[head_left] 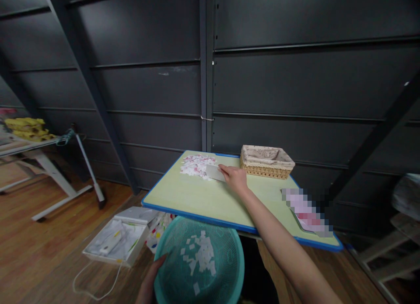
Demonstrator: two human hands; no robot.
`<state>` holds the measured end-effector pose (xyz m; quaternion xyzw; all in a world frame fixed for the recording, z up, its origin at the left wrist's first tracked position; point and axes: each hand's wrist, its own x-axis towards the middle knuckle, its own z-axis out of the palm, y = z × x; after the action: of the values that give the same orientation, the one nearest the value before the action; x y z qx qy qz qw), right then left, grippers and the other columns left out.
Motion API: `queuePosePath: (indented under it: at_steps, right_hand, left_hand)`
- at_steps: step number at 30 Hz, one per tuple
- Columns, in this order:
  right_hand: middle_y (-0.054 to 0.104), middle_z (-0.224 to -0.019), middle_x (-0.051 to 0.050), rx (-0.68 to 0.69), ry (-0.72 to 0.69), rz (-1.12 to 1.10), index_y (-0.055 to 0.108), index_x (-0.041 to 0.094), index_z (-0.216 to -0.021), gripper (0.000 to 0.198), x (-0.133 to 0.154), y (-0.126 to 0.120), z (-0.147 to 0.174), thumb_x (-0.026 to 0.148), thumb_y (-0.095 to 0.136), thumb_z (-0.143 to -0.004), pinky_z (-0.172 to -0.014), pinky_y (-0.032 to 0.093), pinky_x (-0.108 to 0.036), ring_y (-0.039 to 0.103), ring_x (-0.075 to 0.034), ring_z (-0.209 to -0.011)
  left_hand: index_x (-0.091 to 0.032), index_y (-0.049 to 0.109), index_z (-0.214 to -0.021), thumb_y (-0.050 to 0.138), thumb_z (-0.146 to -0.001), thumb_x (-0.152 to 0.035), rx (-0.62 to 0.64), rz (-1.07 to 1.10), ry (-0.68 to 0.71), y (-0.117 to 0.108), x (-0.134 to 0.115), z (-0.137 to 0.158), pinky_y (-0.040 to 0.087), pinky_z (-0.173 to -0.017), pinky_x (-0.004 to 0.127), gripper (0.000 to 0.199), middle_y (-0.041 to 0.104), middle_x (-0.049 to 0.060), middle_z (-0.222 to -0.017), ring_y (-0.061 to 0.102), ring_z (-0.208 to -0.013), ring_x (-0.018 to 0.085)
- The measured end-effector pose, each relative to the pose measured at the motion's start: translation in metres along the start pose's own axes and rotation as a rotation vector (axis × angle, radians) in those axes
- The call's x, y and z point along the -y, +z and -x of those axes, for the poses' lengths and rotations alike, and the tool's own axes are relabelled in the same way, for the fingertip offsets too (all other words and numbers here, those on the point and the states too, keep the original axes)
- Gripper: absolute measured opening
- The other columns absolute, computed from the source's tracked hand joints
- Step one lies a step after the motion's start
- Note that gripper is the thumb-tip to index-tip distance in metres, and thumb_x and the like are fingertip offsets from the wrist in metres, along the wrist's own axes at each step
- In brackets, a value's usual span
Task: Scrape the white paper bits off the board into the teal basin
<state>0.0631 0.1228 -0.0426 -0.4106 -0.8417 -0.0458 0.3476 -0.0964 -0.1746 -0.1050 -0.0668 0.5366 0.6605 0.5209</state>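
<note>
My right hand (234,178) pinches a flat white card (215,172) and holds it low over the table, its far edge against a heap of small white and pink paper pieces (196,165). With its fingers around the left rim, my left hand (154,273) grips a green plastic basket (236,269) just below the table's front edge. Loose white paper pieces (204,255) lie in the bottom of that basket. Most of the left hand's fingers are hidden by the rim.
A pale yellow table (183,194) with a blue edge carries a lined wicker basket (267,162) at the back and a partly blurred pink sheet (306,212) at right. An open white box (116,238) with a cord sits on the floor at left. Dark panels stand behind.
</note>
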Motion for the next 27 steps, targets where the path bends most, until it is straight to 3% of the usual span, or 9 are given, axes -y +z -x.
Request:
queuePosePath:
  at_steps: [7,12,19,24,27]
  right_hand:
    - [0.076,-0.095,-0.008,-0.016,0.009,-0.031,0.072,0.024,-0.114,0.032,0.0026,-0.0023,0.0007,0.035,0.046,-0.098,-0.068,0.039,-0.025,0.067,-0.019,-0.081]
    - [0.076,-0.094,-0.007,-0.004,-0.035,-0.041,0.073,0.024,-0.112,0.032,0.0063,-0.0002,0.0027,0.035,0.048,-0.097,-0.068,0.039,-0.025,0.067,-0.018,-0.08]
    - [0.076,-0.092,-0.007,-0.005,-0.042,-0.007,0.073,0.024,-0.113,0.032,0.0061,-0.0011,0.0027,0.034,0.047,-0.097,-0.065,0.036,-0.025,0.066,-0.018,-0.079]
    - [0.075,-0.085,-0.008,-0.008,0.059,0.102,0.074,0.024,-0.112,0.033,0.0053,-0.0038,0.0018,0.033,0.045,-0.096,-0.061,0.032,-0.026,0.064,-0.018,-0.072]
    - [0.075,-0.085,-0.008,-0.005,0.048,0.097,0.073,0.025,-0.113,0.033,0.0053,-0.004,0.0014,0.032,0.045,-0.097,-0.06,0.031,-0.026,0.064,-0.017,-0.072]
  left_hand:
    - [-0.01,0.053,-0.135,0.067,-0.076,-0.025,-0.041,-0.048,-0.008,0.007,-0.0031,0.0078,0.055,-0.089,0.051,0.063,0.081,0.014,-0.09,0.074,-0.091,0.036]
    - [-0.007,0.049,-0.138,0.067,-0.077,-0.025,-0.01,-0.035,-0.004,0.0065,-0.003,0.0092,0.055,-0.089,0.049,0.067,0.081,0.012,-0.084,0.074,-0.092,0.034]
    - [0.005,0.038,-0.142,0.064,-0.078,-0.018,-0.034,-0.104,0.022,0.0091,-0.0025,0.0079,0.055,-0.087,0.047,0.073,0.078,0.009,-0.065,0.075,-0.073,0.032]
    - [0.004,0.035,-0.143,0.065,-0.079,-0.018,-0.034,-0.133,0.047,0.0086,-0.0025,0.0058,0.055,-0.087,0.046,0.074,0.078,0.007,-0.063,0.075,-0.068,0.03]
    - [0.004,0.038,-0.142,0.067,-0.077,-0.018,-0.046,-0.142,0.015,0.0056,-0.0013,0.003,0.057,-0.079,0.046,0.074,0.078,0.009,-0.065,0.075,-0.066,0.031]
